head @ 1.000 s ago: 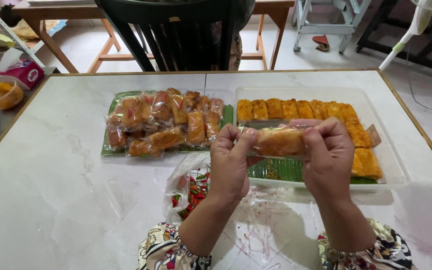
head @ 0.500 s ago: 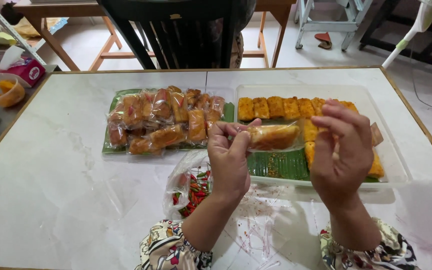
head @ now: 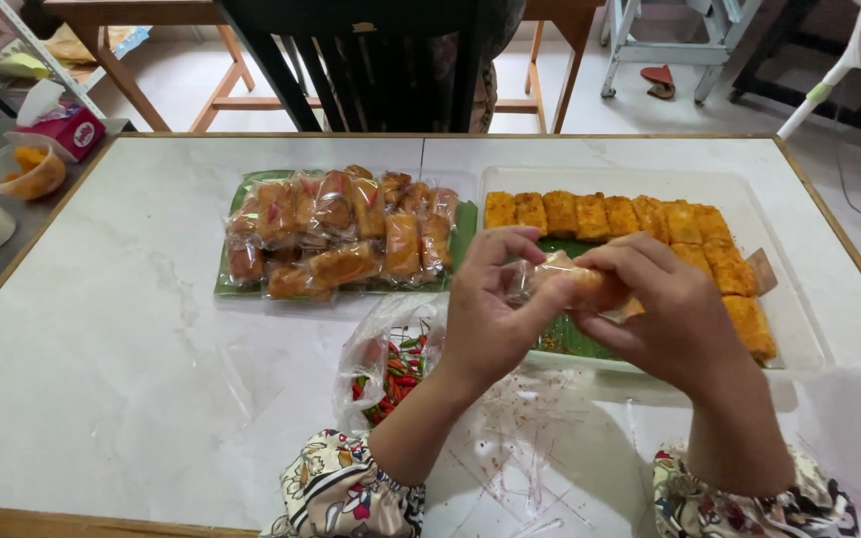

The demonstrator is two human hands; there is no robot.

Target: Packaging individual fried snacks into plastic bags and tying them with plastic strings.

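Wrapped snack (head: pixel 560 282): clear film over an orange piece, centre, held between both hands.
Wrapped pile (head: pixel 341 234): clear packets, 10 o'clock.
Chili bag (head: pixel 391 369): clear, 7 o'clock.
Tissue box (head: pixel 70 128): red-pink, far 10 o'clock.

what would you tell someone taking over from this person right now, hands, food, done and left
Left hand and right hand both grip one fried snack in a clear wrapper, above the clear tray.
Done: a pile of wrapped snacks on the green leaf, left.
Left: unwrapped fried pieces along the tray's far and right sides.
Bag of chillies lies by the left wrist.
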